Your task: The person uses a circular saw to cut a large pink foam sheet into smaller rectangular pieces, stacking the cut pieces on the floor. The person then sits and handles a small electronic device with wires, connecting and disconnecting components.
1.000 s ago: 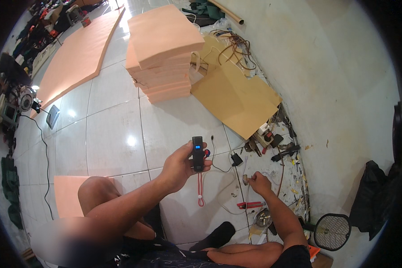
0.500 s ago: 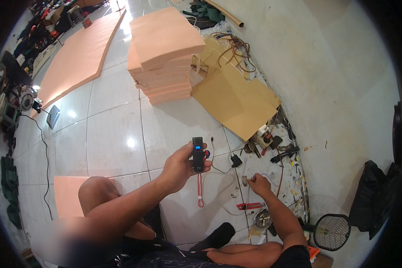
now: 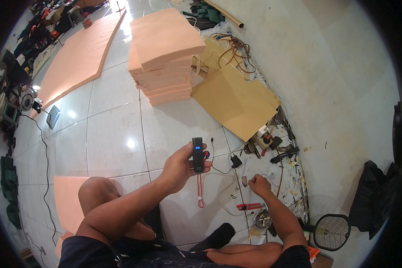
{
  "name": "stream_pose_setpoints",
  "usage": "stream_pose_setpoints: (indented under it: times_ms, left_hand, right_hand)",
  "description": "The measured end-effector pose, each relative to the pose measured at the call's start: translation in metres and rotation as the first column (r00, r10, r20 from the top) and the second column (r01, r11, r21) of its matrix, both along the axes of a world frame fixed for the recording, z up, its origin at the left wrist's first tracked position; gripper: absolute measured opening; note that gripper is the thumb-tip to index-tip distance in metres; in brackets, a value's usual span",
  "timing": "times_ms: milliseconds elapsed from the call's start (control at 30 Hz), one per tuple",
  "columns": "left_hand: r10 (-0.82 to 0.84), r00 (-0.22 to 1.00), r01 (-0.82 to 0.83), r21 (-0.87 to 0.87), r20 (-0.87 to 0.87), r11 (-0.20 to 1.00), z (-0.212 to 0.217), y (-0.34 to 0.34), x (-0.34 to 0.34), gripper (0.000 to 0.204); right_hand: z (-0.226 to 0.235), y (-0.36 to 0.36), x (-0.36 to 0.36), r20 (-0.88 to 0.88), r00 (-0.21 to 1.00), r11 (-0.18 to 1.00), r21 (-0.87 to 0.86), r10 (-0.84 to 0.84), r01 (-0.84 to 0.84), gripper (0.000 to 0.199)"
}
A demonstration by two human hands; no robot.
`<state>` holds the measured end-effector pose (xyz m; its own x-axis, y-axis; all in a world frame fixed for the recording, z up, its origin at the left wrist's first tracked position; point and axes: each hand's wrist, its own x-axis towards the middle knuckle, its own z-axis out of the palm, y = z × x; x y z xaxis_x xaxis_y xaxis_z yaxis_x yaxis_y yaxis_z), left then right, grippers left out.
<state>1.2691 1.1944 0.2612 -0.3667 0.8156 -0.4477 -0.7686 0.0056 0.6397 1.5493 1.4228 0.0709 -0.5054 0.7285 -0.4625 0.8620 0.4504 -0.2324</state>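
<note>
My left hand (image 3: 179, 166) is closed around a small black handheld device (image 3: 198, 161) with a lit blue screen. A pinkish-red wrist strap (image 3: 200, 192) hangs from its lower end. A small round red and blue piece (image 3: 207, 154) shows beside the device at my fingers. My right hand (image 3: 260, 184) is low over the floor on the right, its fingers pinched together. Whatever they hold, if anything, is too small to make out. A small brownish object (image 3: 244, 180) shows just left of those fingertips. Below lie a red utility knife (image 3: 250, 206) and a round dish (image 3: 262, 219) with bits in it.
A black charger plug (image 3: 236, 161) with its cable lies ahead of my right hand. Pink foam sheets (image 3: 165, 38) stand stacked ahead, near brown cardboard (image 3: 236, 102). A larger foam sheet (image 3: 80, 58) lies far left. A mesh racket (image 3: 332, 232) is by the right wall.
</note>
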Motion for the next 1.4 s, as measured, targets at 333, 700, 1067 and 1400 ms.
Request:
stream_pose_setpoints:
  times_ms: [333,700,1067,1400]
  left_hand:
    - [0.004,1.0,-0.004,0.0,-0.006,1.0,0.002,0.0,0.0,0.047]
    - [0.012,1.0,-0.013,-0.003,-0.023,1.0,0.0,0.001,0.0,0.047]
    - [0.027,0.995,-0.028,-0.011,-0.097,1.0,-0.003,0.003,0.0,0.046]
    - [0.061,0.992,-0.059,0.02,-0.11,0.998,0.003,0.007,-0.003,0.045]
  right_hand:
    - [0.003,-0.002,-0.012,-0.241,0.969,0.999,-0.021,-0.054,0.051,0.028]
    - [0.073,-0.052,-0.083,-0.615,0.642,0.78,-0.624,-0.457,-0.043,0.023]
    - [0.157,-0.092,-0.12,-0.64,0.531,0.574,-0.757,-0.555,-0.311,0.017]
    - [0.162,-0.102,-0.124,-0.618,0.594,0.54,-0.772,-0.515,-0.335,0.02]
